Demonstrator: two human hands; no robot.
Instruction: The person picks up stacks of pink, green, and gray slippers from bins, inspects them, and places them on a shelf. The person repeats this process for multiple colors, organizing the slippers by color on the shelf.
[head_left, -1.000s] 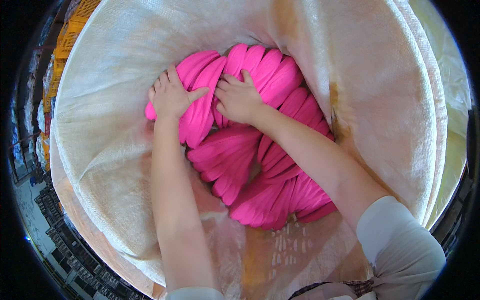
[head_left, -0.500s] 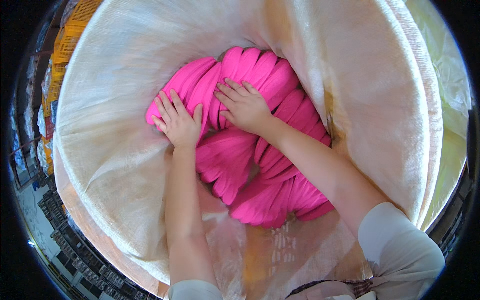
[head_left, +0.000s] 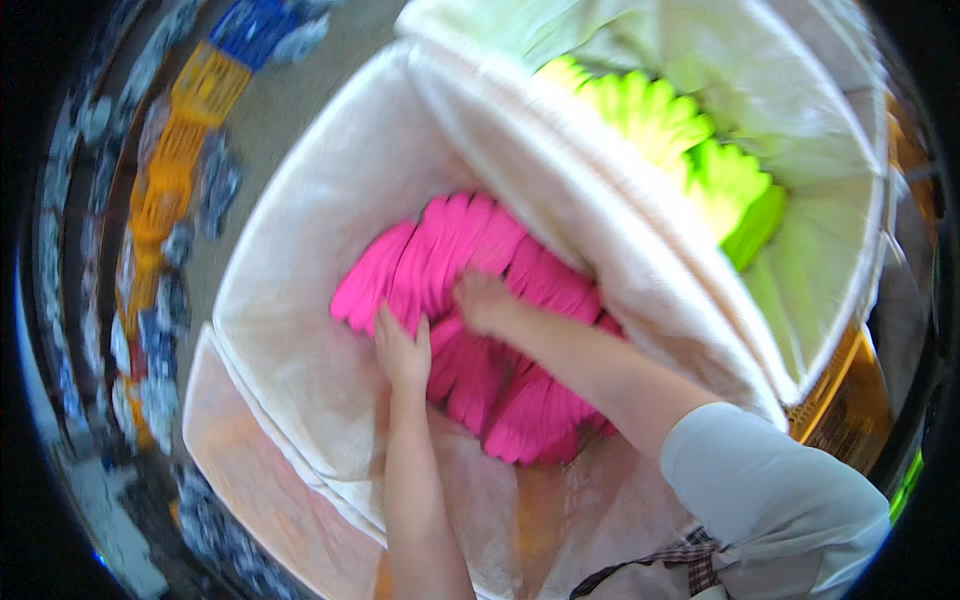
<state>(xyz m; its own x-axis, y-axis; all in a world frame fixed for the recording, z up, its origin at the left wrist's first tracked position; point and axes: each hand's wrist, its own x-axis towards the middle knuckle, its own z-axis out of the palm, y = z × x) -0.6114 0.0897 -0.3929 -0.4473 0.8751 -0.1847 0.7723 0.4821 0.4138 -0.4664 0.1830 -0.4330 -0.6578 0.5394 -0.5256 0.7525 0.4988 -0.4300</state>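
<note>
Bright pink hanks of textile (head_left: 470, 240), folded in thick loops, lie inside a large white woven sack (head_left: 290, 230); whether they are yarn or tape I cannot tell. Both my hands reach down into the sack. My left hand (head_left: 403, 355) rests at the hanks' left edge, its thumb apart from its fingers and nothing held. On top of the pile, near its middle, is my right hand (head_left: 482, 300). Its fingers look bent downward but are blurred, so a grip cannot be made out.
A second pale sack (head_left: 820, 200) beyond on the right holds neon yellow-green hanks (head_left: 650, 115). An orange crate (head_left: 845, 390) stands behind it. Along the left, past a strip of grey floor (head_left: 265, 120), are yellow crates (head_left: 210, 85), a blue crate (head_left: 250, 28) and plastic-wrapped goods.
The view has shifted, bringing the yellow-green hanks and more floor into sight. My hands have drawn closer to me over the pink hanks; the right hand's spread fingers now look bent.
</note>
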